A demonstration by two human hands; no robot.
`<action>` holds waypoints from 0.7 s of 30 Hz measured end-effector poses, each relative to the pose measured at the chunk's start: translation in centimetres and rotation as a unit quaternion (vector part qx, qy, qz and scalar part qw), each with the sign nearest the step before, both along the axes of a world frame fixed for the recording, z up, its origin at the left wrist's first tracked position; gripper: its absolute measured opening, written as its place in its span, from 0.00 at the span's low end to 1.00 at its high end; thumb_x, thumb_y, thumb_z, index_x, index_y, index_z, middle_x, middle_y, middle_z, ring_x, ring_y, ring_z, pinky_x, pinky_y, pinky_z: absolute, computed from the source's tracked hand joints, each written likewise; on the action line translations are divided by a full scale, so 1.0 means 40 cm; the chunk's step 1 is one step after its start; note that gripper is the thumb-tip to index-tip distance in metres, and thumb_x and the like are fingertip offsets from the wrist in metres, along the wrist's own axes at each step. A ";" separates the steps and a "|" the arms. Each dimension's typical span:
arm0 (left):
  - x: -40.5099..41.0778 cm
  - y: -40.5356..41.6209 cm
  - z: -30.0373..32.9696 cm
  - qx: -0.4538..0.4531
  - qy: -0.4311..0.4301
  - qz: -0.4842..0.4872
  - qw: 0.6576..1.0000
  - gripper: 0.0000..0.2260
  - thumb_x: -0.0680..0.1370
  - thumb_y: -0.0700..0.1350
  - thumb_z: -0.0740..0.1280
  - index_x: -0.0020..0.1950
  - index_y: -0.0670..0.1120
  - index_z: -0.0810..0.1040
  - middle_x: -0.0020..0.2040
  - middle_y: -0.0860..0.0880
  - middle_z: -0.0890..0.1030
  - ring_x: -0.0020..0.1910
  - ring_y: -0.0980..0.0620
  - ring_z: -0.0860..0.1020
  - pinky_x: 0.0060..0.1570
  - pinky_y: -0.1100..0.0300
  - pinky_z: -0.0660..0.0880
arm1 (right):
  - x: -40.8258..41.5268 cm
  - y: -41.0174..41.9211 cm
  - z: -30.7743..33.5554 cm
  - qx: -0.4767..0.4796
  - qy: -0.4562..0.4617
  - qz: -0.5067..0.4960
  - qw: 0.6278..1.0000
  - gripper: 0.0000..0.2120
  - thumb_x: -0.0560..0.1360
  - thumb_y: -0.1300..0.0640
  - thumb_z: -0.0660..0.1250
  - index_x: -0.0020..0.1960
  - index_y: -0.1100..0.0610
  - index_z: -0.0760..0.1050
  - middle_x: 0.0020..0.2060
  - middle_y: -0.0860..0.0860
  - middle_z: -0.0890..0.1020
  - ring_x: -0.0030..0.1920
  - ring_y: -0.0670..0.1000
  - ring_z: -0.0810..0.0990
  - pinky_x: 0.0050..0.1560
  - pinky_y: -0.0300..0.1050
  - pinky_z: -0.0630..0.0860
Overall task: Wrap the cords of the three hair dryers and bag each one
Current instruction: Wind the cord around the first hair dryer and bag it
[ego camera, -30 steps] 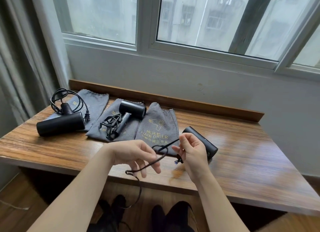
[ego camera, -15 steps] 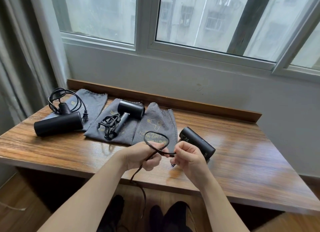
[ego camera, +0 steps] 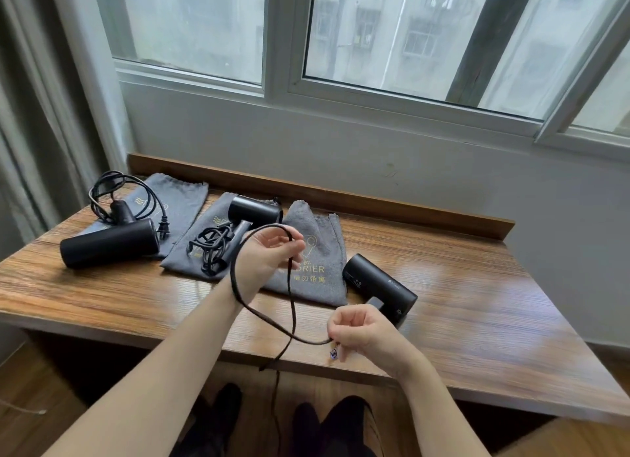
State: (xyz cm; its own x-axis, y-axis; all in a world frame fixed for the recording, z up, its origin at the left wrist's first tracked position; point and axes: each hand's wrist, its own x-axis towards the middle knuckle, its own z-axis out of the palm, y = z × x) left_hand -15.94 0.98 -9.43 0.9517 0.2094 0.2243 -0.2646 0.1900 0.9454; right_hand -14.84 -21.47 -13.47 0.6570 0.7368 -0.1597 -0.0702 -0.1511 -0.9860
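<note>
Wooden desk [ego camera: 460,313] under window; left hand [ego camera: 269,252] and right hand [ego camera: 361,327] both pinch right dryer's cord [ego camera: 235,286]; hanging slack may snag, loop slipping off wrist.

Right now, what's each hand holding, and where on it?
Both hold the right hair dryer's cord. Left hand pinches the top of the loop; right hand grips it near the plug end.

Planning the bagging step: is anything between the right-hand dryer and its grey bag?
Nothing visible. The right dryer lies on the table right beside the grey bag, whose top is bare. Its cord is looped between the left hand and right hand.
</note>
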 end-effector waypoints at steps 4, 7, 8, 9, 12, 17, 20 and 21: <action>-0.011 0.059 0.065 0.234 -0.098 0.089 0.963 0.10 0.69 0.34 0.77 0.38 0.49 0.84 0.31 0.51 0.78 0.30 0.55 0.72 0.32 0.65 0.71 | 0.006 0.010 -0.007 -0.014 -0.035 -0.205 0.978 0.10 0.78 0.60 0.70 0.37 0.54 0.78 0.30 0.49 0.73 0.25 0.47 0.75 0.28 0.40 0.76; -0.045 0.101 0.119 0.356 -0.049 0.023 0.933 0.10 0.68 0.39 0.79 0.40 0.53 0.83 0.29 0.56 0.73 0.29 0.57 0.69 0.33 0.65 0.68 | 0.020 0.030 -0.001 0.021 -0.058 -0.341 0.938 0.07 0.79 0.60 0.68 0.42 0.59 0.78 0.31 0.49 0.71 0.25 0.45 0.73 0.28 0.43 0.79; -0.059 0.108 0.134 0.423 0.015 -0.033 0.905 0.10 0.67 0.41 0.80 0.41 0.53 0.83 0.29 0.57 0.74 0.29 0.58 0.70 0.33 0.63 0.69 | 0.025 0.038 0.003 0.036 -0.065 -0.367 0.927 0.07 0.79 0.60 0.68 0.42 0.59 0.78 0.32 0.50 0.71 0.26 0.45 0.73 0.29 0.43 0.79; -0.074 0.108 0.145 0.494 0.088 -0.094 0.860 0.10 0.67 0.42 0.80 0.42 0.54 0.83 0.31 0.57 0.76 0.30 0.59 0.72 0.34 0.59 0.72 | 0.030 0.044 0.009 0.046 -0.076 -0.381 0.920 0.07 0.79 0.60 0.68 0.43 0.60 0.78 0.33 0.51 0.72 0.28 0.46 0.74 0.30 0.42 0.80; -0.106 0.082 0.148 0.591 0.234 -0.263 0.726 0.19 0.67 0.40 0.79 0.52 0.56 0.80 0.39 0.56 0.80 0.39 0.56 0.80 0.41 0.57 0.78 | 0.039 0.064 0.035 0.060 -0.111 -0.374 0.919 0.06 0.79 0.61 0.68 0.43 0.60 0.78 0.35 0.53 0.75 0.33 0.46 0.76 0.34 0.41 0.80; -0.092 0.024 0.085 0.474 0.291 -0.312 0.770 0.32 0.71 0.41 0.77 0.71 0.55 0.68 0.58 0.50 0.79 0.49 0.53 0.82 0.51 0.57 0.80 | 0.026 0.087 0.063 0.062 -0.158 -0.295 0.940 0.06 0.78 0.64 0.68 0.43 0.59 0.77 0.32 0.49 0.74 0.33 0.44 0.75 0.36 0.40 0.79; -0.064 -0.023 0.040 0.509 0.214 -0.170 0.816 0.22 0.75 0.57 0.71 0.67 0.55 0.72 0.59 0.54 0.77 0.54 0.58 0.78 0.50 0.63 0.74 | 0.012 0.090 0.056 0.079 -0.137 -0.238 0.958 0.06 0.79 0.67 0.65 0.45 0.61 0.77 0.31 0.50 0.76 0.32 0.47 0.76 0.37 0.42 0.79; -0.056 -0.036 0.031 0.486 0.194 -0.176 0.834 0.16 0.77 0.57 0.68 0.63 0.54 0.75 0.58 0.54 0.79 0.53 0.59 0.78 0.48 0.66 0.73 | 0.008 0.088 0.052 0.086 -0.124 -0.223 0.963 0.07 0.80 0.68 0.63 0.45 0.62 0.77 0.30 0.50 0.77 0.32 0.47 0.77 0.37 0.42 0.79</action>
